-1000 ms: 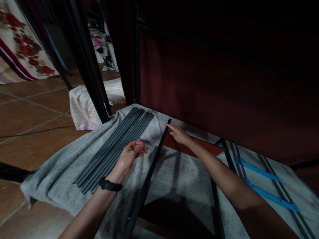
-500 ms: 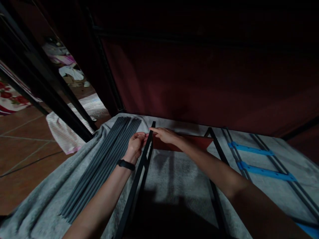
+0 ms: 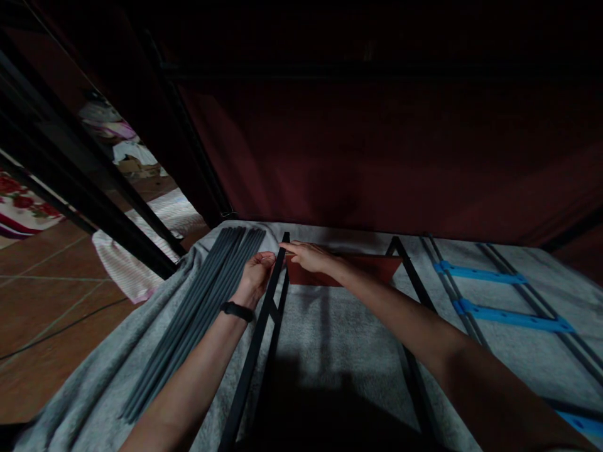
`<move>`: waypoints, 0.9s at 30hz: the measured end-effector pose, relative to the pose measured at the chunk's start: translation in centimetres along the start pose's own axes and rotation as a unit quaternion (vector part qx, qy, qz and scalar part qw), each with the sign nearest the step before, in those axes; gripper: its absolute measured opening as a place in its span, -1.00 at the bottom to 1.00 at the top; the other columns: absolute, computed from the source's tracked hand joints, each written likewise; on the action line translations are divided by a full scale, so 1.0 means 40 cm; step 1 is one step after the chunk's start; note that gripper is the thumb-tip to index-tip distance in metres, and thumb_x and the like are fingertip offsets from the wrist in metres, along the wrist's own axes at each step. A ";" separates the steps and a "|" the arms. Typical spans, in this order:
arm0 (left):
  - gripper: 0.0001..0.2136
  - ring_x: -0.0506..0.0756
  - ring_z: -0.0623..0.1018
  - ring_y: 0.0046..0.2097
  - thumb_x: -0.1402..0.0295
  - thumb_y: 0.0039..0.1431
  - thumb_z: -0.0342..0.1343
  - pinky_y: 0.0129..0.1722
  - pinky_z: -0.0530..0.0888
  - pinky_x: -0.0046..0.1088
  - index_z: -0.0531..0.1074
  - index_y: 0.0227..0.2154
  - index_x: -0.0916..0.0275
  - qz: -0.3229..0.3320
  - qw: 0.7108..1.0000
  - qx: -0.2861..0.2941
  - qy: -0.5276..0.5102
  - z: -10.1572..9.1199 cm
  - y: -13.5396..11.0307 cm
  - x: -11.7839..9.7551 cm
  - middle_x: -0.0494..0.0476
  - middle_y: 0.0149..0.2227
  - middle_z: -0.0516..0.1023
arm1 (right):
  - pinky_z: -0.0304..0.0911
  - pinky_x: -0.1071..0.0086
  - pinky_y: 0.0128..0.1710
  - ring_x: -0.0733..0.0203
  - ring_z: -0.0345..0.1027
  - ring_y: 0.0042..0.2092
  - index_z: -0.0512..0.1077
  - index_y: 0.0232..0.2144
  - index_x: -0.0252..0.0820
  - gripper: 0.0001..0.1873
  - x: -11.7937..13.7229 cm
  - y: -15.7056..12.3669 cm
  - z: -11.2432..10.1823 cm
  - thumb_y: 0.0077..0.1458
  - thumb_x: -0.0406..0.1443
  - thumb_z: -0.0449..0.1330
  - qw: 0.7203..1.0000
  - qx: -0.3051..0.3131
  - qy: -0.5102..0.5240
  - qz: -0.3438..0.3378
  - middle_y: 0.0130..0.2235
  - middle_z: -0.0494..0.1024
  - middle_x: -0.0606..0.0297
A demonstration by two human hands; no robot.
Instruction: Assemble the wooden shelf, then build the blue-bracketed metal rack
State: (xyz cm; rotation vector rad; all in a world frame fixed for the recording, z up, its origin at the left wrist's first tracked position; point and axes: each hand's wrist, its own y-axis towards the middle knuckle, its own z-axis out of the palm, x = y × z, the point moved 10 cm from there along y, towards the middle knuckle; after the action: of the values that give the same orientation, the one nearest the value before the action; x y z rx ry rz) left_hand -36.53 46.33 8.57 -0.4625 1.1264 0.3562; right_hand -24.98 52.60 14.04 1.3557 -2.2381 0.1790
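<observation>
A dark metal frame [image 3: 257, 339] stands on the grey blanket, with a reddish-brown panel [image 3: 348, 270] between its two sides at the far end. My left hand [image 3: 255, 271], wearing a black wristband, is at the outer face of the left side bar. Its fingers are pinched on a thin, shiny metal piece [image 3: 267, 259] that looks like a small rod; its exact kind is unclear. From the inner side, my right hand [image 3: 308, 256] grips the same bar near its top end, index finger stretched across it. Its thumb and other fingers are partly hidden.
A bundle of grey tubes [image 3: 202, 307] lies on the blanket [image 3: 339, 326] at left. To the right lie thin dark rods joined by blue crosspieces [image 3: 513, 317]. A dark red cloth [image 3: 377, 157] hangs behind. Dark posts [image 3: 127, 232], a striped cloth [image 3: 127, 267] and tiled floor are at left.
The view has shifted slightly. Both hands remain at the top of the left bar; the left fingers have turned a little and the thin metal piece shows less clearly.
</observation>
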 end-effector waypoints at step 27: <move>-0.83 0.04 0.52 -0.49 0.42 -0.01 0.19 -0.42 0.47 -0.43 0.33 -0.33 0.23 0.050 0.995 -0.086 -0.019 -0.011 -0.017 0.002 0.04 -0.48 0.53 | 0.30 0.34 0.09 0.13 0.42 0.13 0.35 0.22 0.07 -0.42 0.000 -0.003 -0.005 0.18 -0.41 0.11 0.998 0.013 0.022 0.059 0.13 0.54 0.34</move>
State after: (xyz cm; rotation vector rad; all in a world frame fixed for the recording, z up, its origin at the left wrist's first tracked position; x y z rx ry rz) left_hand -36.51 45.52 8.46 -0.5499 1.0879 0.5500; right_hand -24.80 52.60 14.18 1.2212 -2.2883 0.2767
